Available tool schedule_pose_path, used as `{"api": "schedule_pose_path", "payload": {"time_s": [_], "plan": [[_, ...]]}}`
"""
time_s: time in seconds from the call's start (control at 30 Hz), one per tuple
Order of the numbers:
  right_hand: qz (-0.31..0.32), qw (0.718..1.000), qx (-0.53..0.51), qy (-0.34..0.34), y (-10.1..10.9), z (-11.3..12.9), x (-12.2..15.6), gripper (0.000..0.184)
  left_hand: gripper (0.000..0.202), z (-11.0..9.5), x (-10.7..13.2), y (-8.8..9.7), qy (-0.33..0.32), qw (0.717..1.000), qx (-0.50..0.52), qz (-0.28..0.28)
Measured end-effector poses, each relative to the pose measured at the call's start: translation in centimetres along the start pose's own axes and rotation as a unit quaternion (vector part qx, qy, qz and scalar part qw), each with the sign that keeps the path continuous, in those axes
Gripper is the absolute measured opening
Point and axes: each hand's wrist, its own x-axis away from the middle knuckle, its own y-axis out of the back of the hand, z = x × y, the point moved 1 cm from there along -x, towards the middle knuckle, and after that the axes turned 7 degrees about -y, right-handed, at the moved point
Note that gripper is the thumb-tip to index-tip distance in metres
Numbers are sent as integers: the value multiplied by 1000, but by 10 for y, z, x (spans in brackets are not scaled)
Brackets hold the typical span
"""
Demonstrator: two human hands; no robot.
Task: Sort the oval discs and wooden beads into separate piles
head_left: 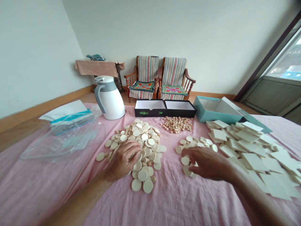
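Note:
My left hand (124, 158) rests over the left side of a large pile of pale round wooden discs (148, 152), with small wooden pieces mixed among them. Its fingers are curled together, and what they may hold is hidden. Over a smaller group of the same discs (199, 142) to the right is my right hand (207, 161). Its thumb and fingers are spread apart above the discs at the group's near side, and I see nothing held between them.
Behind the discs lie a heap of small wooden pieces (177, 124) and a black box (150, 112) in two open halves. Square wooden tiles (255, 161) and a teal box (216, 117) stand right. Left are a white jug (114, 105) and clear plastic bags (63, 141).

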Motion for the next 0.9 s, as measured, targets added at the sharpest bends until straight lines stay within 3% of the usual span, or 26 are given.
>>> {"api": "schedule_pose_path", "payload": {"time_s": [0.07,0.2,0.37,0.53,0.77,0.9], "plan": [[-36,999,-38,3,-5,3,-14,17,18,0,0,0,-1,1000,1,2],[-123,987,-97,21,-31,26,-47,29,17,0,0,0,-3,1000,3,2],[-141,988,-60,-17,-52,47,-62,22,18,1,1,0,-1,1000,3,4],[-164,984,-74,-11,-38,36,-44,26,18,1,1,0,-1,1000,1,1],[-171,983,4,-67,-13,-18,1,25,17,-1,0,-1,-8,1000,-1,-12],[-199,979,-36,-37,-16,-9,-2,30,17,0,1,-1,-7,1000,-2,-11]]}}
